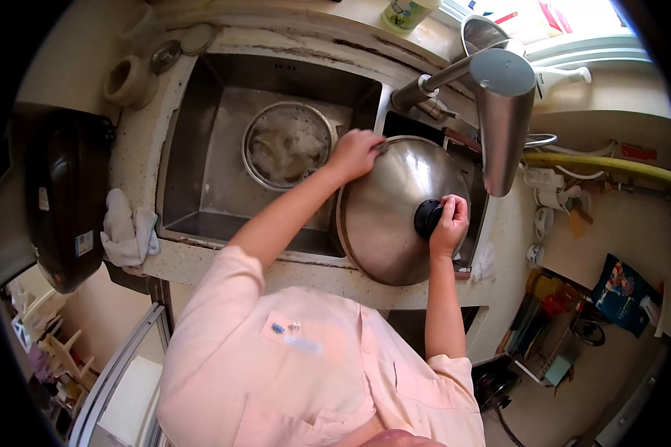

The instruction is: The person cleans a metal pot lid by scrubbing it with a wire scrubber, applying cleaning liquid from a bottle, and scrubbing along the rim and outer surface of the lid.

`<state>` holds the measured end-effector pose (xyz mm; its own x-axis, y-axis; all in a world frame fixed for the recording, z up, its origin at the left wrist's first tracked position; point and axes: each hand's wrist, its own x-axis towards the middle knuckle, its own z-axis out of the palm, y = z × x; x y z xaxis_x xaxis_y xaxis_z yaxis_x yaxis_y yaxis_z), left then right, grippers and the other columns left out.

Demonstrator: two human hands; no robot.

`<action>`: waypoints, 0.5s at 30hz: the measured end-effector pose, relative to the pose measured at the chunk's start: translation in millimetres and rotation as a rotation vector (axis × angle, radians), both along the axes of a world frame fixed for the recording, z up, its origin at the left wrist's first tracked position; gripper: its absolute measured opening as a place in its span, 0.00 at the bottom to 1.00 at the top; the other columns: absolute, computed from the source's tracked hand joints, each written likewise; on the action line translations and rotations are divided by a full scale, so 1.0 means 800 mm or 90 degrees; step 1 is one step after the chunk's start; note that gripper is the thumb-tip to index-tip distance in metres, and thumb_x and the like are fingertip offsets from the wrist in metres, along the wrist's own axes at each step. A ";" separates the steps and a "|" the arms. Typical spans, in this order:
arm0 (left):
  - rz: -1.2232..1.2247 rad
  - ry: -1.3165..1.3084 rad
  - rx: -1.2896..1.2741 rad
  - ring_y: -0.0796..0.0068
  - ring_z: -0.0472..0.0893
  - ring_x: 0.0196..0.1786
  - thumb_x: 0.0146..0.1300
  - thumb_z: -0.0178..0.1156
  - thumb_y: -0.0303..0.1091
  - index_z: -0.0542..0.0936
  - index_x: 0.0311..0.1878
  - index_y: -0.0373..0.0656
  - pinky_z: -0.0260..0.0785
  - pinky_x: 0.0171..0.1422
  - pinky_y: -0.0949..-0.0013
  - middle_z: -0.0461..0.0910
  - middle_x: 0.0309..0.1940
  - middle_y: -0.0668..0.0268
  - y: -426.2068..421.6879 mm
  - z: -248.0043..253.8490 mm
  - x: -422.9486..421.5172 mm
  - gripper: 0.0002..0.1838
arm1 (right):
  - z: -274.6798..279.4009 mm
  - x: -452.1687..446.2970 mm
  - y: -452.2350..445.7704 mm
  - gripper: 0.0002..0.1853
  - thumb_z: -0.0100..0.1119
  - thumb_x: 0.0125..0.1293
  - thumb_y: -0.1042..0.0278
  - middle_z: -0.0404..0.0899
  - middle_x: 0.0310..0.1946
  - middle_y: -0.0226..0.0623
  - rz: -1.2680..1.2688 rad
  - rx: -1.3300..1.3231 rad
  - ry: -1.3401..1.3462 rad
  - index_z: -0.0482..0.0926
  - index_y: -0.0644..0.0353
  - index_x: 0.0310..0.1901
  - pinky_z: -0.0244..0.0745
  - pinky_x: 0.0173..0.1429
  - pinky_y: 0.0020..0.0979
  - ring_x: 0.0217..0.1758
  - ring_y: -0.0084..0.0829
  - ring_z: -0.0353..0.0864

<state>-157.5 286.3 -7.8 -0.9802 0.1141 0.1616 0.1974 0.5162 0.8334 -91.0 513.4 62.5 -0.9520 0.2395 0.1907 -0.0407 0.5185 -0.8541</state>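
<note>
A large domed metal lid (386, 212) with a black knob (427, 218) lies over the right part of the double sink, its outside facing up. My right hand (449, 223) is closed round the knob. At the lid's upper left rim is my left hand (356, 154), its fingers pressed together on the edge. In the left basin (220, 160) stands a round metal bowl (288, 145) of cloudy, foamy water; what lies in the water is too unclear to name.
The metal faucet (505, 112) reaches over the lid's upper right. A white cloth (127, 227) lies on the counter left of the sink. Jars stand at the upper left, a bottle (408, 13) at the back. Shelves with packets are at the right.
</note>
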 end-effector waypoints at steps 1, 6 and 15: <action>-0.024 -0.009 -0.052 0.52 0.78 0.47 0.53 0.58 0.29 0.83 0.45 0.43 0.71 0.53 0.57 0.82 0.38 0.56 0.011 0.005 -0.025 0.14 | 0.000 0.000 0.000 0.10 0.49 0.70 0.68 0.72 0.26 0.27 0.002 0.003 0.003 0.74 0.62 0.32 0.66 0.39 0.22 0.32 0.19 0.69; -0.024 -0.072 -0.098 0.55 0.80 0.45 0.55 0.58 0.31 0.84 0.44 0.48 0.72 0.49 0.57 0.82 0.40 0.58 0.015 0.012 -0.027 0.13 | -0.002 0.002 0.002 0.10 0.49 0.70 0.68 0.72 0.26 0.27 0.002 -0.003 0.009 0.74 0.62 0.31 0.66 0.39 0.22 0.32 0.19 0.69; 0.046 -0.017 -0.034 0.58 0.77 0.45 0.55 0.56 0.24 0.83 0.41 0.43 0.70 0.49 0.62 0.76 0.38 0.60 -0.001 -0.001 0.004 0.11 | -0.005 0.001 0.004 0.10 0.50 0.70 0.68 0.73 0.26 0.27 -0.009 -0.008 0.011 0.74 0.62 0.31 0.67 0.39 0.23 0.31 0.19 0.70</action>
<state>-154.2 285.8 -8.8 -0.9901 0.0505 0.1310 0.1362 0.5721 0.8088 -89.8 516.4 58.2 -0.9452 0.2551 0.2039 -0.0484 0.5080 -0.8600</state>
